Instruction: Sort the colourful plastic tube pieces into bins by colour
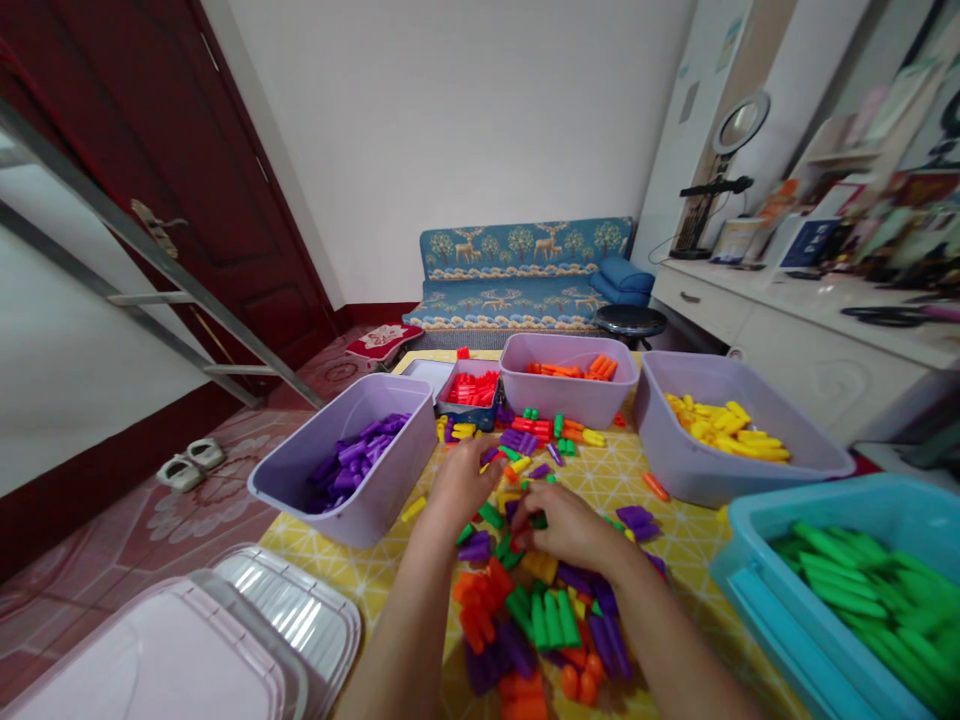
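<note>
Loose plastic pieces with rounded ends, in purple, green, orange, red and yellow, lie in a heap before me; some sit side by side in strips, like the green strip. My left hand is at the far left of the heap, fingers curled down among small purple and red pieces; what it pinches is hidden. Opposite it, my right hand bends its fingers inward over green and yellow pieces, closed, and its grip cannot be made out. An orange cluster and purple pieces lie nearer me, between my forearms.
Bins ring the yellow tablecloth: purple pieces in a lilac bin, red in a small box, orange in another bin, yellow at right, green in a turquoise bin. Lids lie at front left.
</note>
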Demonstrator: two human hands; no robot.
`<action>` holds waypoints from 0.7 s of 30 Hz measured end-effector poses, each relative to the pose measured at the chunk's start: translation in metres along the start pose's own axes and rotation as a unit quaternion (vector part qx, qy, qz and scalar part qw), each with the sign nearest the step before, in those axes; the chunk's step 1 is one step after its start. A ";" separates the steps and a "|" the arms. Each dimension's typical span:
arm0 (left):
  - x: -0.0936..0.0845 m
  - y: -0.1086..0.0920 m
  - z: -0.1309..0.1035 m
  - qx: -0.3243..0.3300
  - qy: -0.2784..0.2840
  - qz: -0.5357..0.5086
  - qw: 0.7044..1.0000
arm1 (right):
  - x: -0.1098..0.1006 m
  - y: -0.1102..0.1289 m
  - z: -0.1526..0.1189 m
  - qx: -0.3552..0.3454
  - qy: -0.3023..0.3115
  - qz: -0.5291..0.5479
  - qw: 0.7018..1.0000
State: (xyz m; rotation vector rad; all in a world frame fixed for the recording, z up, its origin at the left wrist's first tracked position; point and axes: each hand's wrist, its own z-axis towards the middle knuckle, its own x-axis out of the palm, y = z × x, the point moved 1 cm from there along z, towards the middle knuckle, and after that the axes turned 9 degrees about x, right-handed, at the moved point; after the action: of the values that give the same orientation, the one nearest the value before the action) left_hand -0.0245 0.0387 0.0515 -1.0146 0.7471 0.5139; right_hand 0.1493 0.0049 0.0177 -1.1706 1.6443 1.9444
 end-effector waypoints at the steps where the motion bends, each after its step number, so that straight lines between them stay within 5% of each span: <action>1: 0.003 0.003 0.001 0.002 -0.010 0.018 1.000 | 0.000 -0.003 0.003 0.020 -0.023 0.013 0.999; 6: 0.015 0.013 0.001 0.005 0.004 0.043 0.999 | 0.003 -0.014 0.012 0.055 -0.214 -0.017 0.975; 11: 0.026 0.018 -0.001 0.017 0.067 0.031 0.997 | 0.008 -0.027 0.013 0.061 -0.161 -0.050 0.984; 18: 0.034 0.021 0.006 0.011 -0.016 0.047 0.999 | 0.003 -0.033 0.014 0.106 -0.194 0.019 0.975; 21: 0.034 0.018 0.007 0.022 -0.005 0.053 0.998 | 0.003 -0.034 0.013 0.132 -0.211 0.020 0.968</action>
State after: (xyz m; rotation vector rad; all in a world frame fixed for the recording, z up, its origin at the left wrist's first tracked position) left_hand -0.0125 0.0546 0.0183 -0.9351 0.8031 0.5913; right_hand 0.1673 0.0254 -0.0065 -0.5789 1.6327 1.7715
